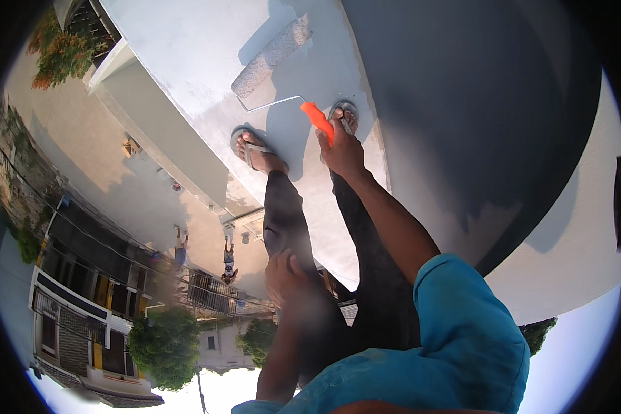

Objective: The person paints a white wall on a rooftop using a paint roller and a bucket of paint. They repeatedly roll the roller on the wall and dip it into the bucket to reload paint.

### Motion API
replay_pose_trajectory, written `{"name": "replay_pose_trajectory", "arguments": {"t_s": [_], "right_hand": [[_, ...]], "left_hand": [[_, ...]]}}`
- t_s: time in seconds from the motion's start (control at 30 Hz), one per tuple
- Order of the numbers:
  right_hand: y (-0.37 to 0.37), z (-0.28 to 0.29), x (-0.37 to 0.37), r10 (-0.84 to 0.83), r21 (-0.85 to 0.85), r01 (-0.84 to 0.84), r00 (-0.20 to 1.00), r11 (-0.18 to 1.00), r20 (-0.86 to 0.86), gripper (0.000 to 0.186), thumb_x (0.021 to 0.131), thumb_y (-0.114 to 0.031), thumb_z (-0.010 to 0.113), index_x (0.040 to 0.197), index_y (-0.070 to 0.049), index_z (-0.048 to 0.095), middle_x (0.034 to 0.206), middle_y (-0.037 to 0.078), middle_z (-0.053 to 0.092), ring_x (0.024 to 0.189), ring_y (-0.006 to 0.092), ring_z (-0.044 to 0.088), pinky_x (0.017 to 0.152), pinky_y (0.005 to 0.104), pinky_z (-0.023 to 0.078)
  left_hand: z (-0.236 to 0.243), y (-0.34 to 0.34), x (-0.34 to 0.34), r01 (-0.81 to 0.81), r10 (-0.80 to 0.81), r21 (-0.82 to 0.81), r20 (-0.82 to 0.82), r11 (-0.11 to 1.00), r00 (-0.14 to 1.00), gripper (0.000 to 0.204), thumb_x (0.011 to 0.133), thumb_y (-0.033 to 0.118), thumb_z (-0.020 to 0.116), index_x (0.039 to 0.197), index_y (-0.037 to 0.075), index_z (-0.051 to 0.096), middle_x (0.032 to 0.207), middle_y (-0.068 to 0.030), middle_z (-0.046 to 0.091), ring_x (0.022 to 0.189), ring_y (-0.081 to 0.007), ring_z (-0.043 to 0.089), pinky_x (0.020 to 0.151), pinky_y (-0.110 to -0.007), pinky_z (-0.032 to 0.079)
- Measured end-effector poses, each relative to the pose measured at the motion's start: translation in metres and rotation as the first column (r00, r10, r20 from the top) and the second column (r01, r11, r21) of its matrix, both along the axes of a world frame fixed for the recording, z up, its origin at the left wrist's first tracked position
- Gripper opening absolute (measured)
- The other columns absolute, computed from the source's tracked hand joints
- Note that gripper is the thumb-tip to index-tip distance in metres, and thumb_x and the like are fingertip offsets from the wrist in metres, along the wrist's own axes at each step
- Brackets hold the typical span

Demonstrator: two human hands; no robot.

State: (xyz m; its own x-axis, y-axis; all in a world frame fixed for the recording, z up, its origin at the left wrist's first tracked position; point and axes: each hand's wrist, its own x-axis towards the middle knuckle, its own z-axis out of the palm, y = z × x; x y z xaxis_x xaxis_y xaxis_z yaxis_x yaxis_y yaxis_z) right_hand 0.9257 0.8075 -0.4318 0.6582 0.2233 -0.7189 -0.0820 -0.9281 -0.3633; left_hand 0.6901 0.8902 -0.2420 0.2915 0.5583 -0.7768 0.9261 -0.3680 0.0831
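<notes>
My right hand (343,150) is closed round the orange handle of a paint roller (272,56). A bent wire frame joins the handle to the roller's long, speckled grey sleeve, which lies against a pale grey-white ledge (186,48) and casts a shadow there. Resting on my left leg, near the knee, is my left hand (286,279); it holds nothing, and its fingers lie over the dark trousers, slightly blurred. My feet, in flip-flops (261,148), stand on the same ledge, just behind the roller.
A dark grey curved wall (462,124) rises on my right. Beyond the ledge's left edge is a drop to a courtyard (83,145), where people (228,261) stand far below. Houses (83,310) and trees (164,345) lie farther off.
</notes>
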Motion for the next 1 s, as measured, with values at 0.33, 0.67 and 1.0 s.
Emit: {"name": "replay_pose_trajectory", "arguments": {"t_s": [0.33,0.67,1.0], "right_hand": [[-0.024,-0.059,-0.069,0.066,-0.120,-0.041,0.976,0.992,0.210,0.041,0.106,-0.039,0.051,0.126,-0.003,0.047,0.090,0.029,0.070,0.084,0.0517,0.069,0.073,0.0591,0.055],[0.137,-0.120,0.107,-0.075,-0.077,0.069,0.994,0.995,-0.083,0.050,0.107,-0.046,0.043,0.127,-0.001,0.051,0.113,0.027,0.069,0.108,0.0452,0.069,0.085,0.0545,0.058],[0.151,-0.124,0.156,-0.013,-0.062,0.007,0.996,0.998,-0.092,0.057,0.108,-0.051,0.036,0.127,0.001,0.052,0.104,0.022,0.069,0.090,0.0377,0.069,0.079,0.0501,0.056]], "left_hand": [[0.013,0.017,0.004,0.046,-0.049,-0.062,-0.045,0.997,0.998,0.024,0.097,0.023,0.065,0.115,0.011,0.073,0.121,-0.0125,0.069,0.114,-0.0345,0.064,0.096,-0.048,0.051],[-0.006,0.029,0.009,-0.010,0.003,-0.102,-0.070,0.995,0.998,0.024,0.098,0.026,0.063,0.114,0.011,0.073,0.120,-0.0120,0.069,0.115,-0.0346,0.063,0.096,-0.048,0.050],[-0.002,0.026,0.011,-0.054,0.048,-0.101,-0.062,0.993,0.997,0.025,0.098,0.025,0.061,0.115,0.010,0.073,0.121,-0.0125,0.069,0.116,-0.0343,0.063,0.097,-0.047,0.050]]}}
